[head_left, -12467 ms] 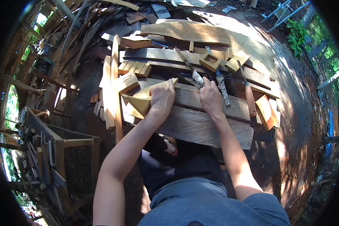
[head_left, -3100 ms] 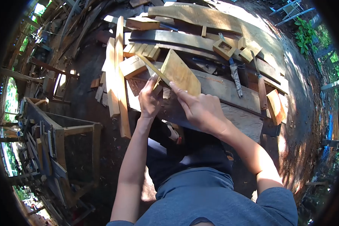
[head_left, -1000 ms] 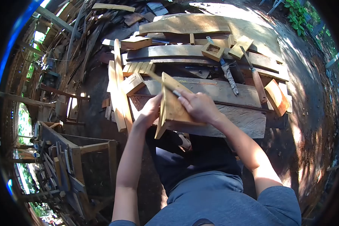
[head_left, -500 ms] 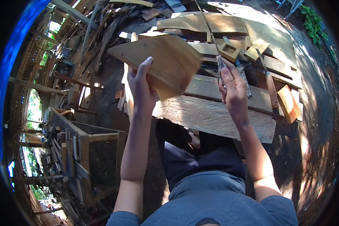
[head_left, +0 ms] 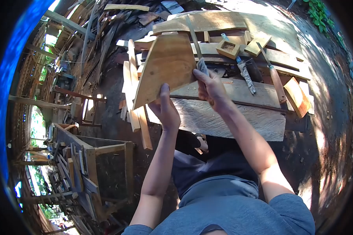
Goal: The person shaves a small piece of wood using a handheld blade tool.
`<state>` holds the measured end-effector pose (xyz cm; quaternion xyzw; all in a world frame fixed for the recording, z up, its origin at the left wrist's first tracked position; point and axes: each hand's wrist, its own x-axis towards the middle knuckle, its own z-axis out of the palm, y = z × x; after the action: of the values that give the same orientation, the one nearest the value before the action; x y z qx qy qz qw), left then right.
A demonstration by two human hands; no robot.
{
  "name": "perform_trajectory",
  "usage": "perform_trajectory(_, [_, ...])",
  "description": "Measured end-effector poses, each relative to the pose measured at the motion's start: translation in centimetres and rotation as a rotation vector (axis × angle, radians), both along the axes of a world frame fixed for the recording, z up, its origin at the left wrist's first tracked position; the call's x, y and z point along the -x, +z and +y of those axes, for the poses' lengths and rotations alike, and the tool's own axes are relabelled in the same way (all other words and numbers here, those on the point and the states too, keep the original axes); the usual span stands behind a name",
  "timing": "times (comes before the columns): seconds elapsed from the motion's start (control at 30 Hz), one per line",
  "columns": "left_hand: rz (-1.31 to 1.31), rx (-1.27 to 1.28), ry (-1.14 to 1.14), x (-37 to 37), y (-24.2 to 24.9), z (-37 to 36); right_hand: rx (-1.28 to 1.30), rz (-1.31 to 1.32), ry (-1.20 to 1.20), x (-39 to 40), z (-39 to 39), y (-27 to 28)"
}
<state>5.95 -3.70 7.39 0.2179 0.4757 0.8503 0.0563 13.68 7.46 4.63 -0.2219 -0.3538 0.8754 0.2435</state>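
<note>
My left hand [head_left: 166, 113] grips the lower edge of a flat, four-sided wooden board [head_left: 164, 64], its thumb lying on the face. The board is raised above the workbench [head_left: 227, 121] and tilted, with its broad face toward me. My right hand [head_left: 213, 89] is closed around the wrapped, whitish handle of a long narrow metal blade [head_left: 194, 37], which points away from me along the board's right edge. The right thumb is right at that edge. Whether the blade has teeth I cannot tell.
On the bench lie a small hollow wooden box [head_left: 235, 52], a long tool with a wooden handle [head_left: 277, 84], a tool with a wrapped handle [head_left: 246, 76] and a wedge-shaped block [head_left: 297, 96]. A wooden frame [head_left: 89, 156] stands left, with scrap wood [head_left: 110, 35] behind.
The board has turned more upright, and my left hand has shifted lower and right along it. My right hand has moved left with the blade, up to the board's edge.
</note>
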Motion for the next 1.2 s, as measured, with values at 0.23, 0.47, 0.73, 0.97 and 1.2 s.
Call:
perform_trajectory(0.23, [0.341, 0.819, -0.378, 3.9, 1.1, -6.5, -0.518, -0.019, 0.016, 2.0, 7.0, 3.2])
perform_trajectory(0.47, [-0.071, 0.240, -1.010, 5.2, -0.9, -4.7, -0.824, -0.193, 0.209, 6.4, 9.7, 2.1])
perform_trajectory(0.73, [-0.466, 0.376, -0.465, 4.5, -4.7, -0.6, -0.929, -0.336, 0.197, 8.8, 10.1, -2.5])
perform_trajectory(0.97, [-0.477, 0.155, -0.271, 0.1, -3.9, 2.5, -1.222, -0.316, -0.218, -1.3, 0.2, -1.0])
perform_trajectory(1.2, [-0.446, 0.205, -0.352, -1.2, -6.0, 1.6, -1.370, -0.642, 0.011, -4.0, -2.1, -1.1])
